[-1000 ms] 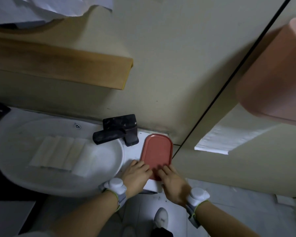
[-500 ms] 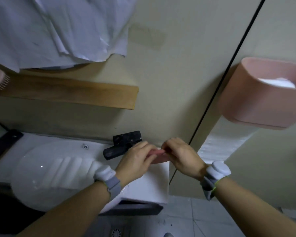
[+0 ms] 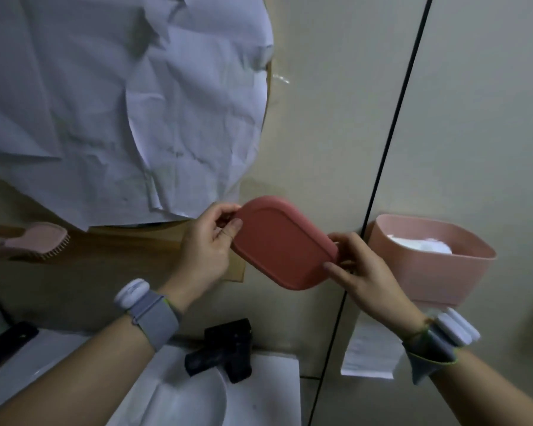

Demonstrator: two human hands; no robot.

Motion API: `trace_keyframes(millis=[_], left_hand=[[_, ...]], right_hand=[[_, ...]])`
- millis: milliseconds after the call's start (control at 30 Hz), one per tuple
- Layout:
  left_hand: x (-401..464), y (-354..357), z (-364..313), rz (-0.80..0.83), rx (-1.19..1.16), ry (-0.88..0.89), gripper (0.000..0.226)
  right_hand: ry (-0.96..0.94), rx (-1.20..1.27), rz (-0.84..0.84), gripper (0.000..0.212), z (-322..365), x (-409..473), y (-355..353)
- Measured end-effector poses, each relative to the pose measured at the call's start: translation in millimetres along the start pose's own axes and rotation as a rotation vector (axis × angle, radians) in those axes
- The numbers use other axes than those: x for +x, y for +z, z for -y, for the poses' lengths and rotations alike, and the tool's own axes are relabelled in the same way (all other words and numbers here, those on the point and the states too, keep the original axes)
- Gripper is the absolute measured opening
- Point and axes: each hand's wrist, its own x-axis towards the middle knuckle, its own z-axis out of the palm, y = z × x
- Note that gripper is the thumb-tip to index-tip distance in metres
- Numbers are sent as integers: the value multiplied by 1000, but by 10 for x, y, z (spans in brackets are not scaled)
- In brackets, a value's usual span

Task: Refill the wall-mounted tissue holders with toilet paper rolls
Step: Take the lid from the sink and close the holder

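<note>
Terracotta-red plastic lid is held up in front of the wall, the left hand pinching one end and the right hand clamped on the other, just beside the open pink wall-mounted tissue holder with white toilet paper inside. Set down askew, it could jam on the rim or slip to the sink below (both grips are only fingertip-deep). A second ago it lay on the sink's counter.
</note>
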Motion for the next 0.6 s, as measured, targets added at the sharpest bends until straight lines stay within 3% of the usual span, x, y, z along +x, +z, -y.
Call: trace_keyframes(millis=[300, 467, 600], left_hand=[[337, 600, -442, -163, -347, -238, 17], [473, 1369, -695, -166, -486, -381, 13], [519, 1878, -828, -165, -497, -479, 16]], right_hand=[[-129, 247, -184, 54, 89, 182, -754], [-177, 137, -351, 53, -74, 131, -1373], [-193, 3, -279, 52, -298, 25, -1737]])
